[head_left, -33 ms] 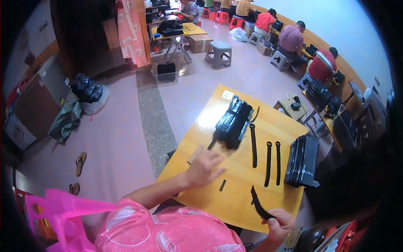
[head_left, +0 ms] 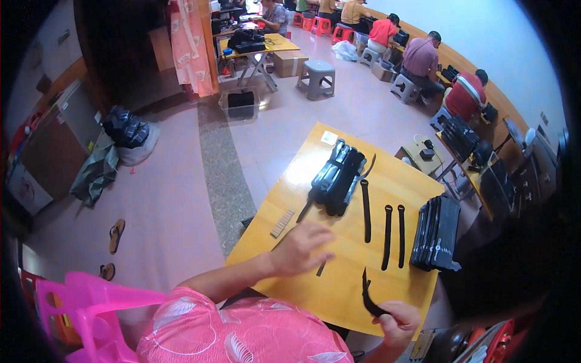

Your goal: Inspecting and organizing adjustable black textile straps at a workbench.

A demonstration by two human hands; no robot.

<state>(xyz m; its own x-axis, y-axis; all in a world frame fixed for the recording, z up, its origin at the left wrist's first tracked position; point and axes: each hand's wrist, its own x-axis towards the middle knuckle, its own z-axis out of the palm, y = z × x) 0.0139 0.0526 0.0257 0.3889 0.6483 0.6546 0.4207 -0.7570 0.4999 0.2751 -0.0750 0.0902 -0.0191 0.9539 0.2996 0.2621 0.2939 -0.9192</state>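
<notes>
My right hand [head_left: 400,320], at the table's near right corner, pinches one end of a short black strap [head_left: 369,299], which curves upward from the fingers. My left hand [head_left: 302,248] hovers over the table with its fingers apart and nothing in them. Beneath its fingertips a small black strip [head_left: 320,272] is partly hidden. Farther off lies a strapped bundle of black, glossy packs [head_left: 338,178]. Several black straps with looped ends lie to its right, among them one long strap [head_left: 388,237]. Beside my left hand is a sheet of small tan pieces [head_left: 282,223].
A stack of flat black pouches [head_left: 436,233] stands on the right side of the yellow table [head_left: 260,248]. A pink plastic chair [head_left: 91,308] is at my left. A grey stool [head_left: 317,78] stands beyond the table. Several people sit working along the right wall.
My left hand has moved slightly right, now covering part of the small strip and uncovering the tan pieces. My right hand has shifted a little left with the strap.
</notes>
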